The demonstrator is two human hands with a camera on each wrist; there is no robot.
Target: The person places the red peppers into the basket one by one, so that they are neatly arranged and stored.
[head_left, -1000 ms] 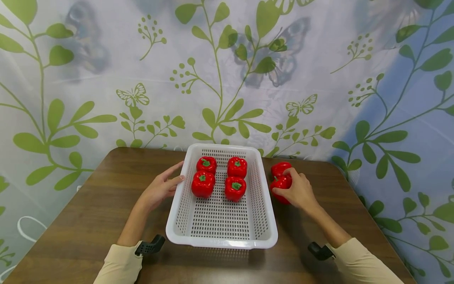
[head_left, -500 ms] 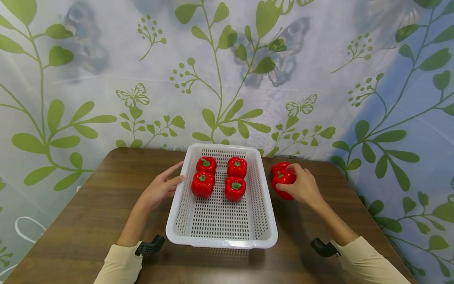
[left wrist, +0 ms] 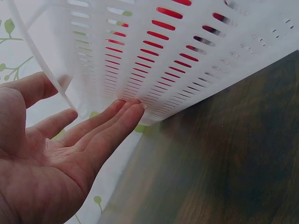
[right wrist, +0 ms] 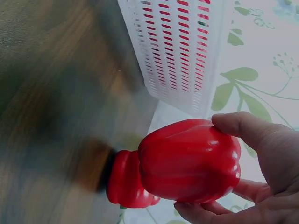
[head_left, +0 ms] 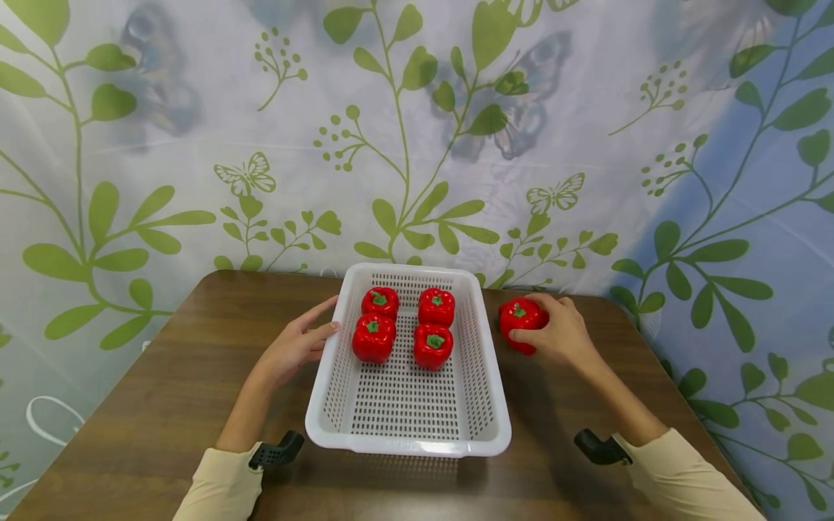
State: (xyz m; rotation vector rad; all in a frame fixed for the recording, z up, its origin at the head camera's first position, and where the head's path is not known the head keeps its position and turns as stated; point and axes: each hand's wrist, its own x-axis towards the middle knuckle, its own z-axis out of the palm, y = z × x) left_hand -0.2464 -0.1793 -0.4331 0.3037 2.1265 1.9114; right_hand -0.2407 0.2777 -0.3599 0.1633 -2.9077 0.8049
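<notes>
My right hand point(head_left: 557, 329) grips a glossy red bell pepper point(right wrist: 191, 161) between thumb and fingers, to the right of a white perforated plastic basket point(head_left: 404, 443). A second red bell pepper point(right wrist: 128, 179) shows beyond it in the right wrist view; in the head view the held one largely hides it. Two pairs of red bell peppers with green stems, among them a front left one point(head_left: 373, 339) and a front right one point(head_left: 433, 347), sit inside the basket. Against the basket's left side, my left hand point(left wrist: 70, 149) rests straight fingers on the holed wall, its thumb at the rim.
Everything stands on a dark brown wooden table point(head_left: 215, 347). Behind it hangs a pale cloth point(head_left: 293, 108) printed with green leaves and butterflies. A white cord point(head_left: 52, 412) lies past the table's left edge.
My right hand has moved the gripped bell pepper away from me, towards the back of the table, so it now covers the other loose one. My left hand and the basket keep their place.
</notes>
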